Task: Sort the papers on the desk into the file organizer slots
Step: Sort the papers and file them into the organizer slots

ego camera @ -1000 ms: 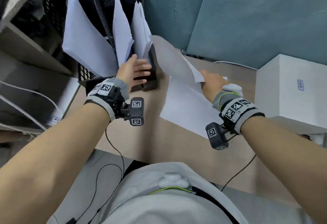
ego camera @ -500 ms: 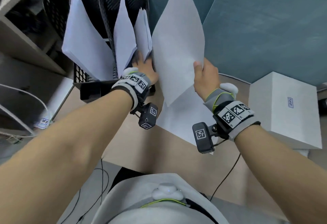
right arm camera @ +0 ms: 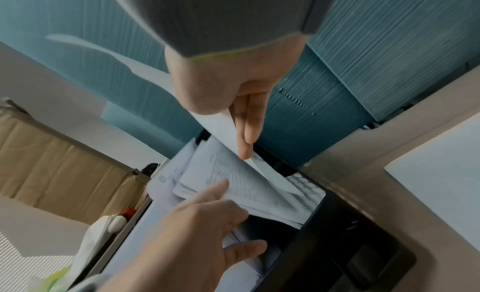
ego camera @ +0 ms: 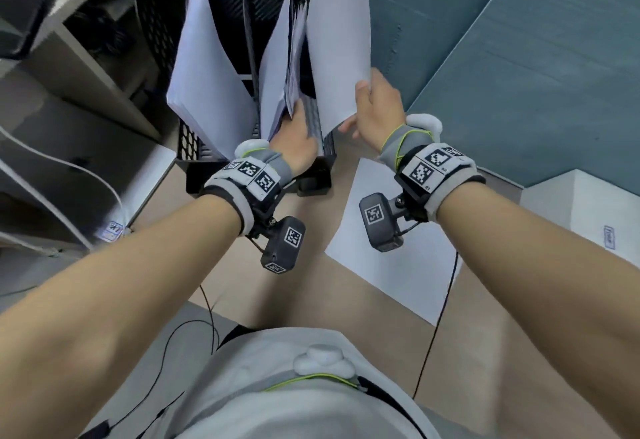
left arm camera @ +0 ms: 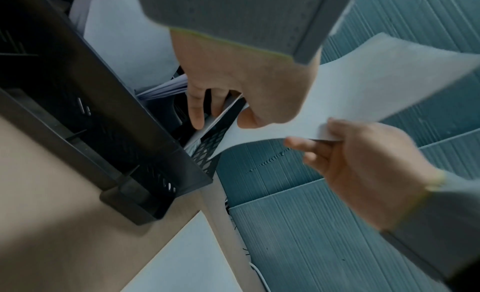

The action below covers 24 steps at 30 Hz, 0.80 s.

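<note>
A black mesh file organizer [ego camera: 162, 22] with three slots stands at the back of the desk, with white papers in each slot. My left hand [ego camera: 294, 140] reaches into the rightmost slot. Its straight fingers [left arm camera: 194, 111] press the paper stack [ego camera: 296, 57] over to the left. My right hand [ego camera: 377, 109] pinches a blank white sheet [ego camera: 339, 40] by its lower right edge. The sheet stands upright with its lower corner at the mouth of that same slot [right arm camera: 270, 175]. Thumb and fingers [right arm camera: 246, 132] clamp the sheet from both sides.
More white sheets [ego camera: 398, 258] lie flat on the tan desk under my right wrist. A white box [ego camera: 595, 216] sits at the right. A teal partition [ego camera: 485, 57] backs the desk, and shelving [ego camera: 69, 67] with cables stands to the left.
My right hand lifted the sheet off the desk pile and carried it up and left to the rightmost slot. My left hand moved from the organizer's front into that slot, against the stack.
</note>
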Each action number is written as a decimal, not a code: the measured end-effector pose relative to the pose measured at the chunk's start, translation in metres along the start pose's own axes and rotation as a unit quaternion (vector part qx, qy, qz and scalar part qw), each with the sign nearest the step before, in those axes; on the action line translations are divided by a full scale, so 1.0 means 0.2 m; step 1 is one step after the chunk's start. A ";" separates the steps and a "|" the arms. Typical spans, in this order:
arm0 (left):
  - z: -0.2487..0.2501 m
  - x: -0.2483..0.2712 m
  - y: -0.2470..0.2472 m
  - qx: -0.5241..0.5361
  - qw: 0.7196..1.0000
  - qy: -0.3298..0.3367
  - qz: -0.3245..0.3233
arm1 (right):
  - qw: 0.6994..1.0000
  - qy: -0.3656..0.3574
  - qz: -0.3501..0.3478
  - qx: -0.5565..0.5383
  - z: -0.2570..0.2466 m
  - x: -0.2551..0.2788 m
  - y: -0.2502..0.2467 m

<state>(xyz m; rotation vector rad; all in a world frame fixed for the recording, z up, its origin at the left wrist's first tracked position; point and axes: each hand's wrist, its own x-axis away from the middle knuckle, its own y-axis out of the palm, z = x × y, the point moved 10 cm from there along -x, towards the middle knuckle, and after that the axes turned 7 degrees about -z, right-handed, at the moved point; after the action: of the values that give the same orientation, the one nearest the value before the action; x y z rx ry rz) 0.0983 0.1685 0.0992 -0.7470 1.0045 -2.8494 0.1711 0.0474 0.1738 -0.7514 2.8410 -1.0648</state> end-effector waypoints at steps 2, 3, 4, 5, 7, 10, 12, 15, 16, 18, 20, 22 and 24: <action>0.03 0.02 -0.01 -0.003 1.000 0.020 0.002 | 1.000 0.015 -0.023 0.012 0.00 -0.08 0.10; 0.02 0.02 -0.01 -0.002 1.000 0.030 0.005 | 0.998 0.022 -0.046 0.034 0.01 -0.11 0.17; 0.01 0.02 -0.02 0.000 0.999 0.036 0.007 | 0.994 0.030 -0.080 0.070 0.03 -0.14 0.26; 0.00 0.02 -0.03 0.003 0.999 0.038 0.010 | 0.986 0.035 -0.120 0.111 0.05 -0.15 0.36; -0.01 0.04 -0.04 -0.003 0.999 0.035 0.002 | 0.967 0.036 -0.186 0.170 0.12 -0.15 0.51; -0.05 0.04 -0.04 -0.032 0.999 0.022 -0.008 | 0.955 0.034 -0.228 0.188 0.21 -0.11 0.60; -0.10 0.04 -0.04 -0.053 0.998 0.020 -0.002 | 0.958 0.030 -0.229 0.167 0.27 -0.06 0.59; -0.15 0.04 -0.02 -0.111 0.994 0.006 0.017 | 0.964 0.041 -0.222 0.140 0.43 0.04 0.50; -0.16 0.04 -0.02 -0.126 0.992 0.000 0.016 | 0.963 0.057 -0.226 0.135 0.52 0.08 0.47; -0.20 0.04 -0.02 -0.141 0.990 -0.013 0.014 | 0.960 0.088 -0.231 0.133 0.69 0.15 0.40; -0.23 0.02 0.04 -0.120 0.993 -0.020 -0.010 | 0.954 0.124 -0.228 0.147 0.86 0.22 0.30; -0.25 0.01 0.18 -0.081 0.995 -0.019 -0.059 | 0.933 0.172 -0.251 0.191 1.06 0.33 0.24; -0.24 0.02 0.35 -0.062 0.992 -0.014 -0.108 | 0.907 0.212 -0.285 0.226 1.25 0.46 0.20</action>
<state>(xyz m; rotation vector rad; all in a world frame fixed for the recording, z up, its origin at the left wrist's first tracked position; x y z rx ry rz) 0.0645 0.1408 0.0269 -0.9587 1.1754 -2.9661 0.1168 -0.1203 -0.0297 -1.4925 2.5185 -2.0998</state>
